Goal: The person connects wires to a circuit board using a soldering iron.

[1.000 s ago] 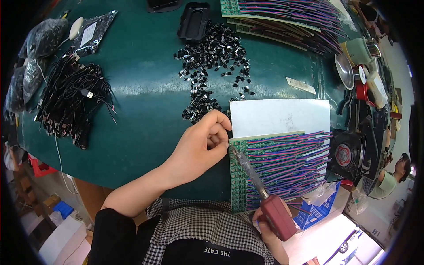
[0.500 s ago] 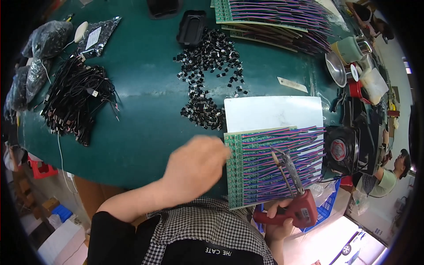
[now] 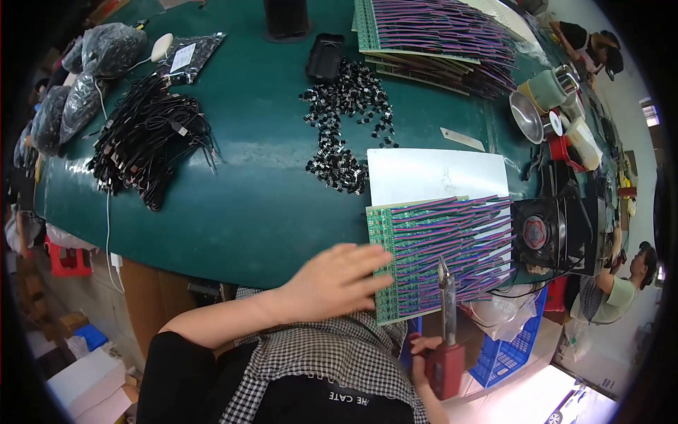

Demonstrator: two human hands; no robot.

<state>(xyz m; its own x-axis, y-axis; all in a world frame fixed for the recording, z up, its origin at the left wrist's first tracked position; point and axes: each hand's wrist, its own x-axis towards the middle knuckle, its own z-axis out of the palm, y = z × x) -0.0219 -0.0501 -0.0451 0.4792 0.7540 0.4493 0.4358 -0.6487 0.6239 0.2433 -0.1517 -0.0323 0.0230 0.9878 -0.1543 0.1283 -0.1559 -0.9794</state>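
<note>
My left hand (image 3: 337, 284) is spread flat, palm down, its fingertips at the left edge of a green circuit board panel (image 3: 382, 233). Rows of purple, pink and dark wires run rightward from the panel. In my right hand (image 3: 422, 362), at the table's near edge, is a red pistol-shaped soldering gun (image 3: 446, 369). Its metal barrel points away from me, and the tip lies over the wires. Whether the tip touches them I cannot tell. Beneath the panel is a white sheet (image 3: 438, 173), showing along its far side.
Small black components (image 3: 346, 99) lie heaped beyond the sheet, beside a black tray (image 3: 325, 58). More wired panels (image 3: 438, 32) are stacked at the back. Black USB cables (image 3: 152, 134) pile up on the left. A fan (image 3: 538, 232) stands right of the panel; a person (image 3: 625, 283) sits farther right.
My left hand has gone from closed and blurred to spread out, reaching the panel's edge. The soldering gun has swung more upright and sits lower and farther left. The whole view has shifted slightly.
</note>
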